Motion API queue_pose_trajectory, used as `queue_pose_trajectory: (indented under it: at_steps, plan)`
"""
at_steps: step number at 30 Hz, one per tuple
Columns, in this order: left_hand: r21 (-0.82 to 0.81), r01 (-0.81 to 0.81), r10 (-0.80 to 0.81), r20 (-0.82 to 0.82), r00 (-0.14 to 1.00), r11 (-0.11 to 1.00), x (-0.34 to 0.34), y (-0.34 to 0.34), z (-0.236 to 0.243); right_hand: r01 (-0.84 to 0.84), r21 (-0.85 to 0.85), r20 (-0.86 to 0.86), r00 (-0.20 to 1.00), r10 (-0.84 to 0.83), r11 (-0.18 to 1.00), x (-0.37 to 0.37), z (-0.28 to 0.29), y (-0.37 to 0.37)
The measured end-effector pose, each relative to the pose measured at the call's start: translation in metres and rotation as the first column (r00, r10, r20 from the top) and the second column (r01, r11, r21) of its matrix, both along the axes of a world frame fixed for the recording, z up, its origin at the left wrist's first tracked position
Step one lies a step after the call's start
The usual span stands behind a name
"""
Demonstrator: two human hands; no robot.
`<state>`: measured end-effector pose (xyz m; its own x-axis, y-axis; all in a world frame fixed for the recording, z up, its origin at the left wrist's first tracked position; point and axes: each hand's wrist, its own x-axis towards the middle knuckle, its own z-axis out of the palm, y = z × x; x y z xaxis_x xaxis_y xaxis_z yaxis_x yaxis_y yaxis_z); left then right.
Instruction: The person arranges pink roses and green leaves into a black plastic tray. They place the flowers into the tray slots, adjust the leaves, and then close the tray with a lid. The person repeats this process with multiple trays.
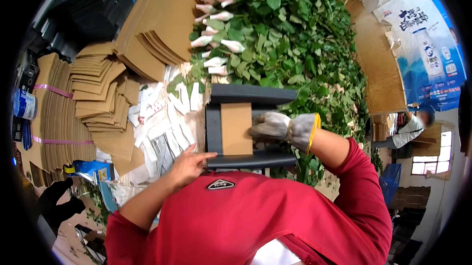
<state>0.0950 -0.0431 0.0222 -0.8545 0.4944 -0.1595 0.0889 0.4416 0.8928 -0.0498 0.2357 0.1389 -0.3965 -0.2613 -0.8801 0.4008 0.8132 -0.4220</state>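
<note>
Right in front of me lies a black tray-like piece (pixel 253 95) with raised far and near sides. Inside it, toward the left, is a flat tan cardboard piece (pixel 236 128). My right hand (pixel 282 130), in a grey glove with a yellow cuff, reaches in from the right. Its bunched fingertips meet the right edge of the cardboard piece; the thumb is hidden. Bare, my left hand (pixel 189 167) is at the near left corner of the black piece. Its index finger stretches out and touches the near side, with other fingers partly folded.
Beyond the black piece spreads a heap of green-leaved roses (pixel 295 34), their heads in white sleeves (pixel 216 62). White strips (pixel 167 122) lie to the left. Farther left stand cardboard stacks (pixel 61 112). A torn blue-white carton (pixel 427 54) is at right; another person (pixel 408 132) is behind.
</note>
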Motion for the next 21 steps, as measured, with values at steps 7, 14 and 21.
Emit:
queue_pose_trajectory:
  at_steps: [7, 14, 21]
  plan:
    - [-0.407, 0.339, -0.48, -0.319, 0.817, 0.848, -0.065, -0.001, 0.071, -0.433, 0.229, -0.201, 0.855, 0.478, 0.872, 0.017, 0.003, -0.028]
    - [-0.264, 0.321, -0.403, -0.368, 0.838, 0.91, -0.113, 0.033, 0.051, -0.032, 0.472, -0.877, 0.09, 0.473, 0.881, -0.067, 0.061, 0.004]
    - [-0.256, 0.337, -0.407, -0.312, 0.858, 0.906, -0.088, 0.042, 0.04, 0.16, 0.261, -0.9, 0.396, 0.18, 0.952, -0.116, -0.017, 0.084]
